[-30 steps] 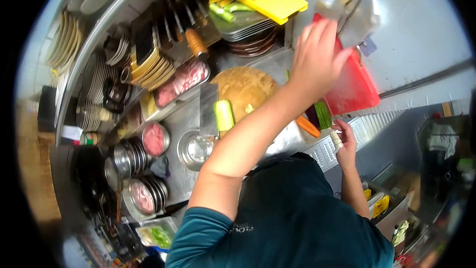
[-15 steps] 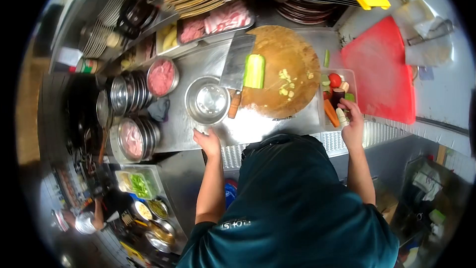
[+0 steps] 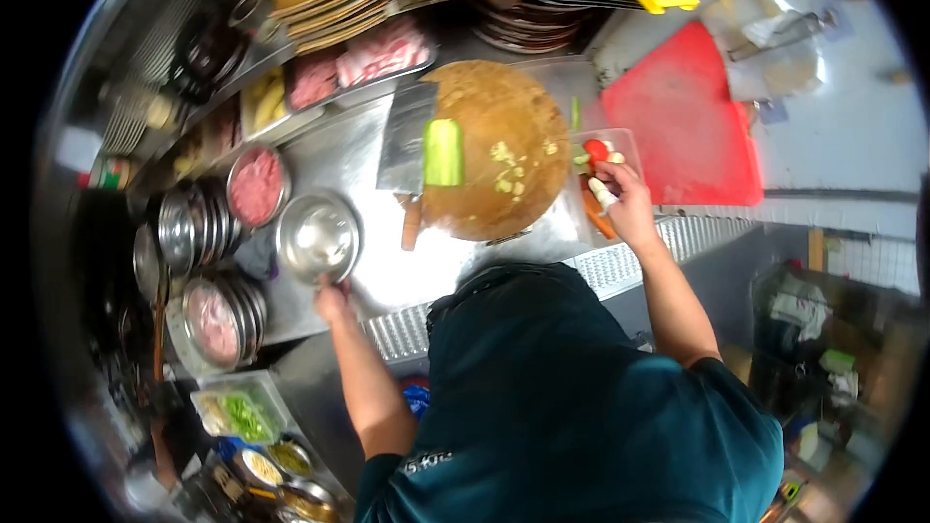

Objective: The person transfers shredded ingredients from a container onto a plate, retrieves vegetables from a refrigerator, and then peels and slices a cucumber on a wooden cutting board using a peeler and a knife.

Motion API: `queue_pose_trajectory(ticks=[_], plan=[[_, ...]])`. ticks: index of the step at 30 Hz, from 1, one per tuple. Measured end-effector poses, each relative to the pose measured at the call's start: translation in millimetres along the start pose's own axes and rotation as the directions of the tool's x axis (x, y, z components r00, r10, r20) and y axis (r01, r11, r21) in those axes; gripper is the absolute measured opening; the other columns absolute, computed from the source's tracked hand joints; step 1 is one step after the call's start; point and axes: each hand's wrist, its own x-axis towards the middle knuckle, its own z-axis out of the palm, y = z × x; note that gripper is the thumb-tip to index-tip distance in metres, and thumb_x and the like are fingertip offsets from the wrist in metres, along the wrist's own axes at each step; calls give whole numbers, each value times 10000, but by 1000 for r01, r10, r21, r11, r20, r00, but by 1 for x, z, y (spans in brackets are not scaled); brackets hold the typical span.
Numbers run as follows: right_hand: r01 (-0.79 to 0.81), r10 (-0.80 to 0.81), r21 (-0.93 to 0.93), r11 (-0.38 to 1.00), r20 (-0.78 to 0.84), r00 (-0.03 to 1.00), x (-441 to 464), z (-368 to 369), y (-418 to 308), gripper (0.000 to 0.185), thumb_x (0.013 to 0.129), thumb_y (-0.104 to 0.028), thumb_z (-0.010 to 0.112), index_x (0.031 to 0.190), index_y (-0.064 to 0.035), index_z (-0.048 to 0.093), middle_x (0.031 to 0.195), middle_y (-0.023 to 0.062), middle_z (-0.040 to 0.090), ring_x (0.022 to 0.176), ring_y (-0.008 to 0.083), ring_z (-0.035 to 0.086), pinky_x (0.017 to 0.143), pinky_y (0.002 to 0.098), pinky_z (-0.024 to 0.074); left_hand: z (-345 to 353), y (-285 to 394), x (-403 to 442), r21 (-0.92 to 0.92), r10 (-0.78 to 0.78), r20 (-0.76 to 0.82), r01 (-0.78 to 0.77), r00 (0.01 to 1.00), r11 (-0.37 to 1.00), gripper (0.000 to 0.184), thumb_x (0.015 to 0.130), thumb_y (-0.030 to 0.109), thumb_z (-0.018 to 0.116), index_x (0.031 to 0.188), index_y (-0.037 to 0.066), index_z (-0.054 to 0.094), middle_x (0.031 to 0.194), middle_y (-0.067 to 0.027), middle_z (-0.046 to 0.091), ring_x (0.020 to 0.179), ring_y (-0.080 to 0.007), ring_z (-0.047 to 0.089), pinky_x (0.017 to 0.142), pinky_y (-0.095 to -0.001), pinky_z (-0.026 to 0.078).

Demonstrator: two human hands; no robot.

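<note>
At the near rim of an empty steel bowl (image 3: 318, 237), my left hand (image 3: 334, 302) has its fingers closed on the edge. My right hand (image 3: 628, 205) is over a clear plastic container (image 3: 635, 147) on the right, fingers closed around a pale vegetable piece (image 3: 603, 194). A red tomato (image 3: 596, 152) and an orange carrot piece (image 3: 599, 217) lie in that container beside the fingers. Between my hands stands a round wooden chopping board (image 3: 496, 150), with a peeled green vegetable piece (image 3: 444, 152) and small chopped bits on it. A cleaver (image 3: 407, 140) rests along its left edge.
A red cutting board (image 3: 678, 121) leans at the right. Bowls of raw meat (image 3: 257, 186) stand left, near stacked steel bowls (image 3: 179, 228). Trays of sliced meat (image 3: 383, 50) and stacked plates (image 3: 334, 10) line the back. Another person (image 3: 160, 470) is at lower left.
My left hand has reached the bowl's rim, and the bowl has shifted left from the board. My right hand has moved further over the container and closed on the pale piece. The view has shifted too.
</note>
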Motion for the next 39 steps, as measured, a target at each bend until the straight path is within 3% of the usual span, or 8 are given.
queue_pose_trajectory(ticks=[3,5,6,10,18,25,29,39], plan=[[-49,40,-109,993,-82,996,23,-8,36,251,906,-39,737,1138,39,682,1007,148,686,880,231,720,760,323,591,4,24,-38,358,353,-59,-310,934,881,556,1001,237,648,1366,-144,472,1325,-288,558,1166,-370,607,975,-452,529],[-143,132,-90,986,-114,985,51,-10,38,255,910,-76,736,1134,35,687,1016,175,702,881,285,732,766,362,597,19,29,-80,709,761,30,-551,648,441,648,992,246,660,1433,-162,415,1441,-332,473,1318,-404,512,1133,-482,412],[-189,179,-77,979,-122,976,66,-10,41,258,913,-94,735,1132,33,689,1021,188,711,881,313,738,769,382,601,38,41,-114,499,724,157,-687,671,528,686,985,235,659,1475,-154,378,1547,-343,348,1427,-426,375,1230,-507,245],[-271,296,-410,871,-1,955,138,11,79,281,882,-129,716,1137,-10,706,1086,222,726,913,395,728,833,464,588,103,41,-177,419,607,678,-896,414,143,612,941,156,679,1444,-106,448,1455,-322,477,1367,-466,439,1185,-519,322],[152,-113,-255,955,161,981,166,70,52,273,844,-115,684,1105,-50,734,1142,202,709,1062,395,673,923,449,545,174,40,-209,492,414,798,-870,438,-29,634,822,30,660,1439,13,515,1134,-261,588,983,-455,632,880,-489,539],[646,-597,-206,736,253,761,106,137,-26,516,864,-181,727,1345,-37,609,1220,236,677,1091,386,675,950,442,555,147,62,-222,483,464,665,-811,585,332,606,824,5,652,1423,-2,557,863,-128,629,722,-206,626,697,-346,531],[59,23,-164,985,461,887,117,177,-60,581,802,-60,683,1355,41,540,1226,285,660,1120,425,663,966,475,539,110,54,-232,350,307,573,-565,760,747,495,937,-4,641,1418,-50,535,744,14,584,581,-54,514,518,-229,442],[-164,149,6,987,380,913,130,201,-24,523,808,-31,656,1326,-92,627,1215,206,698,1169,372,651,994,447,517,57,49,-257,344,236,566,-486,790,803,466,976,22,661,1421,-2,528,758,14,589,557,-53,508,480,-228,431]])
